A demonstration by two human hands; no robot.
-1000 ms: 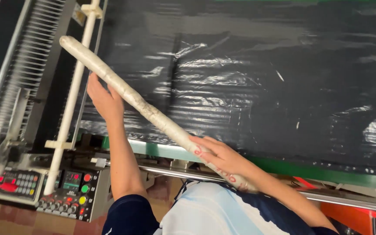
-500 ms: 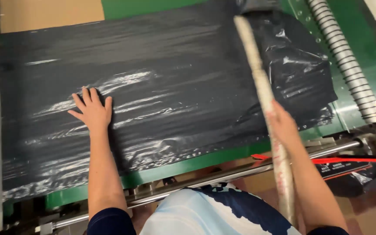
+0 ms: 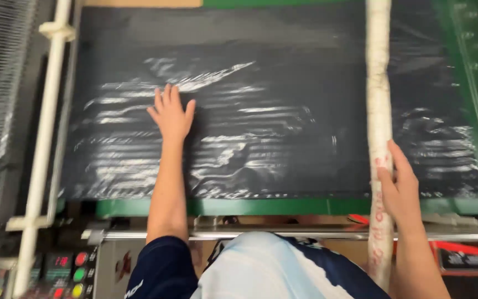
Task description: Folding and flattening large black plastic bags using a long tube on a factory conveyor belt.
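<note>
A wide sheet of shiny black plastic film (image 3: 283, 111) lies spread over a green machine table (image 3: 305, 206). My left hand (image 3: 171, 113) rests flat on the film, fingers together and stretched out, left of the middle. My right hand (image 3: 398, 185) grips a long pale cardboard tube (image 3: 378, 94) that lies lengthwise over the right part of the film, running from the top of the view down past the table's front edge. The tube's lower end hangs over the metal rail near my body.
A white pipe frame (image 3: 48, 127) runs along the table's left side. A control panel with red, green and yellow buttons (image 3: 76, 274) sits at the lower left. A metal rail (image 3: 283, 235) crosses in front of me. A ridged roller shows at the far left.
The view has swung left and steadied. My left hand stays flat on the film. The tube, tilted before, now lies straight along the right of the film, still in my right hand.
</note>
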